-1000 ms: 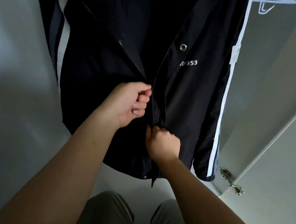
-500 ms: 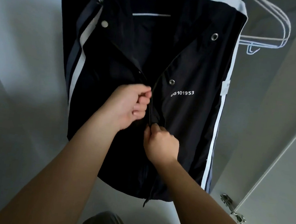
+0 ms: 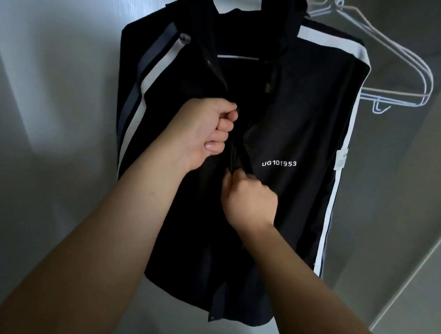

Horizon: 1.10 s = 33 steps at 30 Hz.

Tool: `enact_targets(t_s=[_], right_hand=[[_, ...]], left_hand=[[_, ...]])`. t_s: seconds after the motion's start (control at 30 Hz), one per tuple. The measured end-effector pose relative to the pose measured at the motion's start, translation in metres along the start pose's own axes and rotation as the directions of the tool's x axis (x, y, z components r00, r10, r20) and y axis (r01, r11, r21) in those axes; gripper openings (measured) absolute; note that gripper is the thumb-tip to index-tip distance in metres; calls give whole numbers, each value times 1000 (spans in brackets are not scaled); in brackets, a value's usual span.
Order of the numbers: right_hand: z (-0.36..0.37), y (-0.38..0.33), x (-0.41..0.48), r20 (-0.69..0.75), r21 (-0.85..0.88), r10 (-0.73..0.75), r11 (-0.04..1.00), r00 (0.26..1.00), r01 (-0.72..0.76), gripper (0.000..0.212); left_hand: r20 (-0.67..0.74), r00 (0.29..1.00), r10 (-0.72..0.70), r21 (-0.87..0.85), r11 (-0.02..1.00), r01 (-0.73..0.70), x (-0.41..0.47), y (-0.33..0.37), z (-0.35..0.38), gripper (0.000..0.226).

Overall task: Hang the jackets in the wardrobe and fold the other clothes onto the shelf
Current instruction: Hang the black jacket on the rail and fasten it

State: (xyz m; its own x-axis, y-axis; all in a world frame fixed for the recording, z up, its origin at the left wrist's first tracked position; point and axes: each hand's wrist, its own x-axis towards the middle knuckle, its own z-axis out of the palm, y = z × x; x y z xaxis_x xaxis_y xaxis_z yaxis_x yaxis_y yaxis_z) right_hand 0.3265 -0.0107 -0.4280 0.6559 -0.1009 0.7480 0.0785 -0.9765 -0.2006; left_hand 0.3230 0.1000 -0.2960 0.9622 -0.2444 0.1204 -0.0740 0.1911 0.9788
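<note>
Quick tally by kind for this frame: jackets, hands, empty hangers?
Jacket: 1
Hands: 2, left hand and right hand
Empty hangers: at least 2, overlapping
Total: at least 5

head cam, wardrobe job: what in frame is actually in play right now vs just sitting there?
In play:
dark jacket, hanging up
left hand, gripping its front edge
right hand, pinching at the zip line

Just there:
empty white hangers, to the jacket's right, unused for now
paper tag on the sleeve
wardrobe wall
</note>
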Motion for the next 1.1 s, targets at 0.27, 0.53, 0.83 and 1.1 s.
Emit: enact_targets(t_s=[0.27, 0.53, 0.83, 1.1], right_hand=[[-37, -10, 50, -212, -11, -53, 999, 976, 52, 47], [-38, -16, 53, -88, -38, -73, 997, 994, 70, 46], [-61, -31, 76, -326, 9, -111, 993, 939, 121, 40], [-71, -27, 93, -99, 40, -176, 983, 979, 180, 46]], left_hand=[[21, 1000, -5, 166, 986, 1, -3, 17, 0, 31], [-24, 975, 221, 86, 972, -219, 4, 58, 6, 33], [-3, 979, 206, 103, 973, -205, 5, 66, 5, 32], [-46, 935, 352, 118, 931, -345, 28, 56, 1, 44]])
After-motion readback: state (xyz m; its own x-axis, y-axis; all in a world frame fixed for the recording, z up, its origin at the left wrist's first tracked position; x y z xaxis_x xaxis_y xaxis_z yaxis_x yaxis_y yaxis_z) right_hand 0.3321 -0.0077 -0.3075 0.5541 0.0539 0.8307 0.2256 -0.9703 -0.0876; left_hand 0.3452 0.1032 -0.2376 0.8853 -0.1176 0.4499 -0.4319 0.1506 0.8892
